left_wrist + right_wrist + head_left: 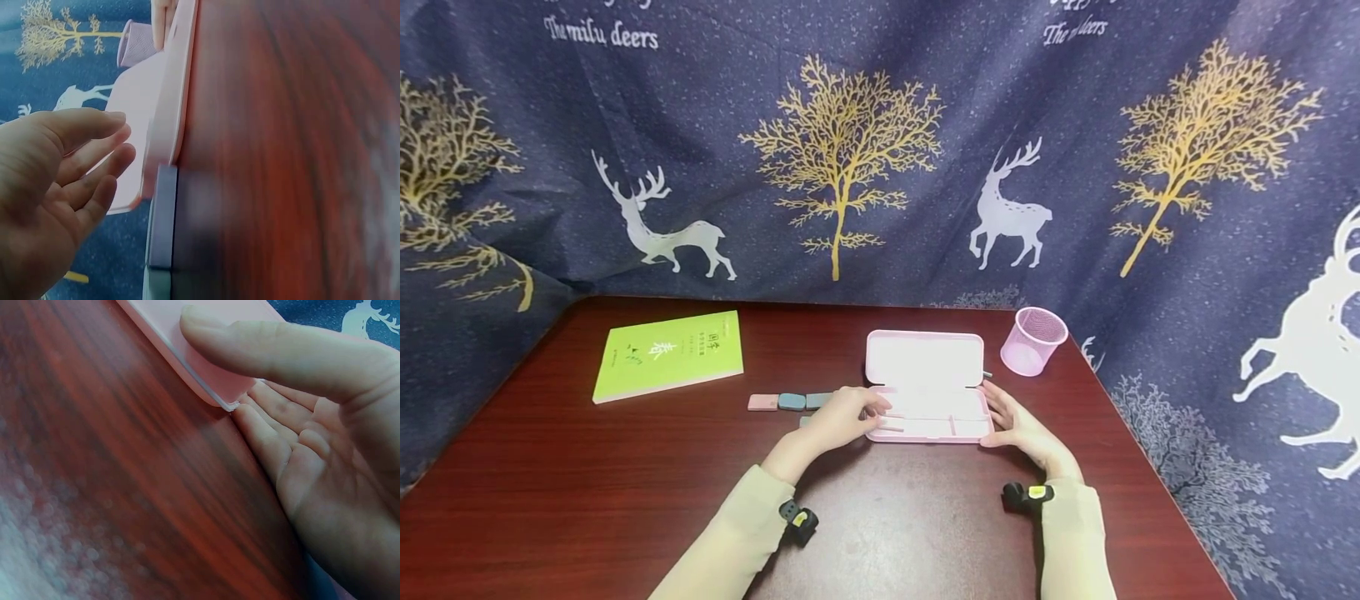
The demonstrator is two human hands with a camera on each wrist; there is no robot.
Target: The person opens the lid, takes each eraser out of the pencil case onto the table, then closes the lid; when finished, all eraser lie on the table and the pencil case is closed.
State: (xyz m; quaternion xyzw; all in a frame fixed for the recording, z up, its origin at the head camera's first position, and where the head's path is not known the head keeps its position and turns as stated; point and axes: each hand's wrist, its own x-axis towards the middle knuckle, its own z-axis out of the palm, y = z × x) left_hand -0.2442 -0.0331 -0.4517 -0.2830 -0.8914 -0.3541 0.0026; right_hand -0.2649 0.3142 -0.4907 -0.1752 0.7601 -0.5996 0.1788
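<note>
A pink pencil case point(928, 439) lies on the table with its lid point(924, 360) raised toward the back. Its white inside has a small divider near the right end. Over the left end reaches my left hand point(847, 417), fingers loosely bent; the left wrist view shows nothing held between thumb and fingers. A thin pale stick point(891, 429) lies in the tray beside that hand. My right hand point(1022, 427) grips the right end of the case, its thumb point(219, 337) on the front side and the other fingers round the corner.
Left of the case sit a pink block point(763, 402), a blue block point(792, 402) and teal pieces point(818, 401), partly hidden by the left hand. A green book point(670, 354) lies farther left. A pink mesh pen holder point(1033, 342) stands back right. A thin dark end point(987, 374) shows behind the case.
</note>
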